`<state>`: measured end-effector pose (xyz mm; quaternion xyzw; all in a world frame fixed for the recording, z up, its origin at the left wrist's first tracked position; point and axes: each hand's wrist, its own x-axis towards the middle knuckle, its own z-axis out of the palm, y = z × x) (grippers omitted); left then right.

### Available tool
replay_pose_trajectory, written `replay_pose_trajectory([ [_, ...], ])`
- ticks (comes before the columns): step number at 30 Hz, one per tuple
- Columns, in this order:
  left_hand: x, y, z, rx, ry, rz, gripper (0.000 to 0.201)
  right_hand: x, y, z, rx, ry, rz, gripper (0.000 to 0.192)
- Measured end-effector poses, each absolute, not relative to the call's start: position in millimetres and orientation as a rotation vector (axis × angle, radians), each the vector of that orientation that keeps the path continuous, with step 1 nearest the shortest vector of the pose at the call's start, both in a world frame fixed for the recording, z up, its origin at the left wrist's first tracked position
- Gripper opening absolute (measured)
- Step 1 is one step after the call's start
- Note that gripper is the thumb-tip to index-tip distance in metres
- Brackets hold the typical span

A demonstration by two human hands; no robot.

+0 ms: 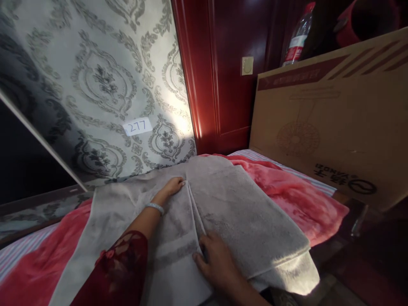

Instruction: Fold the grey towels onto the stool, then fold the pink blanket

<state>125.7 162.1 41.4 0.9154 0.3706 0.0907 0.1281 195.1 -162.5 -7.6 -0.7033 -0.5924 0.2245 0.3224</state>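
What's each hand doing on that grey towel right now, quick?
Left hand: open, palm flat on the grey towel by the folded edge, gripping nothing.
Right hand: fingers curled at the near end of the fold; whether it pinches the cloth cannot be told.

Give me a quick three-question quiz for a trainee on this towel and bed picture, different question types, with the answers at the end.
1. True or false: the left hand lies flat on the grey towel.
2. Multiple choice: where is the right hand? A) on the cardboard box B) at the near end of the towel's folded edge C) on the plastic bottle
3. Fill in: the towel lies on a ____ blanket.

Key
1. True.
2. B: its fingers are at the fold line, nearest the camera.
3. Pink (reddish pink).
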Motion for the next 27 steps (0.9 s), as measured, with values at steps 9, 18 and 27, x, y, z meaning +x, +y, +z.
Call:
replay_pose_trajectory([
  [9, 124, 173, 27, 2.575, 0.96, 0.322, 0.012, 197, -163, -6, -1.803, -1.503, 0.718, 0.004],
  [18, 133, 186, 26, 2.568, 0.937, 0.161, 0.019, 196, -181, 2, -1.935, -1.594, 0.688, 0.009],
  [27, 132, 163, 4, 2.658, 1.085, 0.287, 0.023, 204, -181, -10, -1.937, -1.446, 0.806, 0.015],
])
